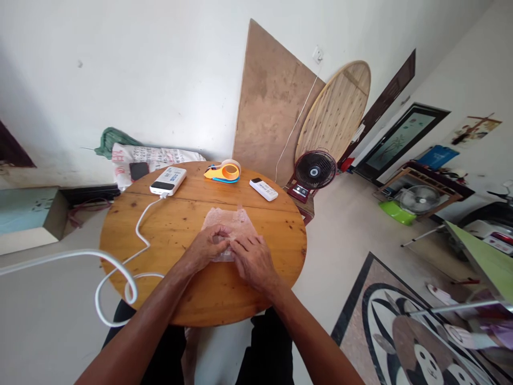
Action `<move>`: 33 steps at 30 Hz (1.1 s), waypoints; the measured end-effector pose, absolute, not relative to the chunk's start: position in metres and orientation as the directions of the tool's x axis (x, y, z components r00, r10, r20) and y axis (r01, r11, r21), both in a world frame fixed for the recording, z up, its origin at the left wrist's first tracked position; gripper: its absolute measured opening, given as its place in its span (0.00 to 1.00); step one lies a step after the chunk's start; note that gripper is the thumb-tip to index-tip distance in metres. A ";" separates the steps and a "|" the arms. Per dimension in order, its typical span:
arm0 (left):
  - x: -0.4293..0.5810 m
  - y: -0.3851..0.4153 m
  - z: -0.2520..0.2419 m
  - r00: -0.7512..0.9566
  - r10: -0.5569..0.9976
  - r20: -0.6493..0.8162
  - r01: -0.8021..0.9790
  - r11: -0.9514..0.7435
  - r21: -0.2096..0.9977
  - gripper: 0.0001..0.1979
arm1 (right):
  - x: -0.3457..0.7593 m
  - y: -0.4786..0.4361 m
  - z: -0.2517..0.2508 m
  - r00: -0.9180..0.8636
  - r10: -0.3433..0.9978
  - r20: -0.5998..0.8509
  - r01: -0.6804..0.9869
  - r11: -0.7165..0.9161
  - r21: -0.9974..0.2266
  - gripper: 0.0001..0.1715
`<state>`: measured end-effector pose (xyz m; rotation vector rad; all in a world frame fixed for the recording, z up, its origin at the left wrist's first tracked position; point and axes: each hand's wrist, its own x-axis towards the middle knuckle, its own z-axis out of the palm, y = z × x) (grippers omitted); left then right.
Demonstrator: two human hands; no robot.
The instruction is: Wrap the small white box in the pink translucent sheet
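Observation:
A crumpled piece of clear bubble wrap [230,218] lies near the middle of the round wooden table [168,235]. My left hand [211,245] is closed at its left side, thumb and fingers curled together on the plastic. From the right, my right hand [253,258] presses in with bent fingers gripping the wrap's near part, its fingertips beside my left thumb. The hands hide much of the wrap, and whether anything lies inside it cannot be made out.
At the table's back are an orange and blue tape dispenser [224,172], a white power bank [169,181] with a white cable [138,227], and a smaller white device [263,189]. A dark fan [315,170] stands beyond the right edge. Boards lean on the wall.

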<state>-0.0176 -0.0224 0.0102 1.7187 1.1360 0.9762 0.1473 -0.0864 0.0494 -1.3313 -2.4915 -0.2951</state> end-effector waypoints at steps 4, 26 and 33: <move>-0.029 -0.028 0.015 0.241 0.960 0.144 0.346 -0.224 0.911 0.20 | 0.147 -0.083 0.053 -0.541 0.780 0.315 0.825 0.564 0.020 0.08; -0.060 -0.055 0.029 -0.030 0.998 -0.054 0.907 0.050 0.418 0.24 | 0.128 -0.082 0.067 -0.597 0.797 0.088 0.780 0.552 0.296 0.17; -0.061 -0.047 0.027 0.062 0.994 -0.093 0.859 -0.005 0.512 0.18 | 0.119 -0.083 0.071 -0.598 0.800 0.047 0.769 0.556 0.316 0.15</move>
